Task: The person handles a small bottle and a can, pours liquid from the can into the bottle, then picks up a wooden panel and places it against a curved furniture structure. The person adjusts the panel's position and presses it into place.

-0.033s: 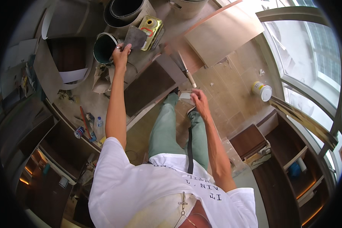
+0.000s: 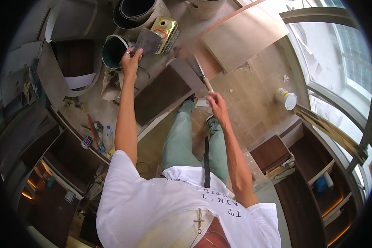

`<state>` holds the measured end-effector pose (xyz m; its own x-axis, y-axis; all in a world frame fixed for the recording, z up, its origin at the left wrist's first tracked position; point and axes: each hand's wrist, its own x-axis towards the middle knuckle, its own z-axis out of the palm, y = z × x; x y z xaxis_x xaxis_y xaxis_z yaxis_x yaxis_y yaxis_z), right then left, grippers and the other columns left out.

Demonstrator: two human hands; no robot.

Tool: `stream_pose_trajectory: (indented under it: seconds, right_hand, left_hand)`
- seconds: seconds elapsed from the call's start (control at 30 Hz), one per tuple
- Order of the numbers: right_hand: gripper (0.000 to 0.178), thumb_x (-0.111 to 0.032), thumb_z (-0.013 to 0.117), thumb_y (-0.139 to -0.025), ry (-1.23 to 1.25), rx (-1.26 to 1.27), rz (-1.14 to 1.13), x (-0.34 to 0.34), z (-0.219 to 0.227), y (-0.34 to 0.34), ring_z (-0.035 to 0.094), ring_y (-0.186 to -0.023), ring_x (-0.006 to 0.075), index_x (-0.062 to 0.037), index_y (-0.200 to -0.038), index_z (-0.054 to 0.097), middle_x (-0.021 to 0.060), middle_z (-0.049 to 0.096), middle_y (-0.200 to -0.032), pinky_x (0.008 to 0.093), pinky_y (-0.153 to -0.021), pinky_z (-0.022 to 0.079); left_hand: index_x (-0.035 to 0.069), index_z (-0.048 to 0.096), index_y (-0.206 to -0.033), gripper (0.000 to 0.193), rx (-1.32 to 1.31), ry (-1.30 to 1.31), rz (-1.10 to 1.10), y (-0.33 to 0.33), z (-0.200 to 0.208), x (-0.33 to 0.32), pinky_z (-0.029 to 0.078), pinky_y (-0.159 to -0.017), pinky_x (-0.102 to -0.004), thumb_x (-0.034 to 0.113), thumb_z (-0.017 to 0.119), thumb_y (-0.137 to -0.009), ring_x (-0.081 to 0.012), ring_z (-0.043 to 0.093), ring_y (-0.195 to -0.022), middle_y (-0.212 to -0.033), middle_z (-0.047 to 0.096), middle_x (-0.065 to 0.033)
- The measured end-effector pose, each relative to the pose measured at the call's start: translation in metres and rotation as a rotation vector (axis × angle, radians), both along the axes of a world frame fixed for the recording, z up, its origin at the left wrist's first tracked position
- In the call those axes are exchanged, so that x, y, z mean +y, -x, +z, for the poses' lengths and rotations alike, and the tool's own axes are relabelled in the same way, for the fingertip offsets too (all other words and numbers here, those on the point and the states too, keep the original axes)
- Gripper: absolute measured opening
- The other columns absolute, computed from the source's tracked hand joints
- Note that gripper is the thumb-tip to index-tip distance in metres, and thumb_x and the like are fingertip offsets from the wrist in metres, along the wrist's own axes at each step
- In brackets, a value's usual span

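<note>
Grey plate (image 2: 147, 42): left hand (image 2: 131, 61) | gold can (image 2: 167, 32): red ring (image 2: 158, 32) | shirt (image 2: 149, 206): black lettering (image 2: 224, 201)

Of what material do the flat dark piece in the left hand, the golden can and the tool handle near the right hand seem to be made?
Flat dark piece: perhaps metal or stiff plastic, matte; its smooth grey face leaves both open.
Golden can: probably tinplate, glossy, from its bright metallic sheen.
Tool handle: likely unpainted wood, judging by pale tan colour; grain unclear.
</note>
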<state>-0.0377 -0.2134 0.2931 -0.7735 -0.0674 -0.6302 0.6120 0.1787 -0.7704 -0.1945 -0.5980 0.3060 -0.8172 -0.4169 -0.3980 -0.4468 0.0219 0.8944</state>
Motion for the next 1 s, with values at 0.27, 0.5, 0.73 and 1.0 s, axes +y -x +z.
stream_pose_trajectory:
  seconds: [0.27, 0.5, 0.73, 1.0]
  right_hand:
    - [0.039, -0.027, 0.069, -0.095, 0.168, 0.303, 0.075, -0.033, 0.084, 0.129, 0.066, -0.093, 0.0201, -0.0005, -0.122, 0.061, 0.0125, 0.07, -0.105, 0.0332, -0.085, 0.051]
    - [0.021, -0.022, 0.066, -0.097, 0.151, 0.212, 0.15, 0.064, 0.089, 0.158, 0.049, -0.072, 0.0092, -0.001, -0.092, 0.062, 0.0001, 0.055, -0.077, 0.0276, -0.065, 0.043]
    - [0.026, -0.022, 0.055, -0.105, 0.309, 0.081, 0.168, 0.214, 0.096, 0.17, 0.036, -0.072, 0.0066, -0.0048, -0.085, 0.053, -0.007, 0.04, -0.077, 0.0243, -0.063, 0.035]
    - [0.033, -0.028, 0.048, -0.107, 0.209, 0.129, 0.328, 0.265, 0.128, 0.197, 0.04, -0.074, 0.0097, -0.002, -0.089, 0.058, -0.0024, 0.044, -0.078, 0.0282, -0.067, 0.037]
  left_hand:
    - [0.007, 0.067, -0.096, 0.014, -0.199, -0.213, -0.276, -0.062, 0.093, 0.126, 0.047, -0.067, -0.0204, 0.012, 0.077, -0.088, -0.0045, 0.057, -0.071, -0.081, 0.063, 0.004]
    - [0.006, 0.067, -0.092, 0.009, -0.221, -0.334, -0.215, -0.07, 0.104, 0.257, 0.048, -0.067, -0.022, 0.006, 0.075, -0.087, -0.0058, 0.058, -0.073, -0.081, 0.064, 0.0018]
    - [0.004, 0.066, -0.093, 0.015, -0.229, -0.312, -0.196, -0.067, 0.117, 0.413, 0.049, -0.071, -0.0264, 0.01, 0.077, -0.085, -0.008, 0.061, -0.079, -0.084, 0.065, 0.0017]
    - [0.003, 0.065, -0.092, 0.01, -0.112, -0.325, -0.031, -0.073, 0.123, 0.502, 0.048, -0.063, -0.0246, 0.004, 0.073, -0.086, -0.0066, 0.059, -0.072, -0.08, 0.065, 0.0009]
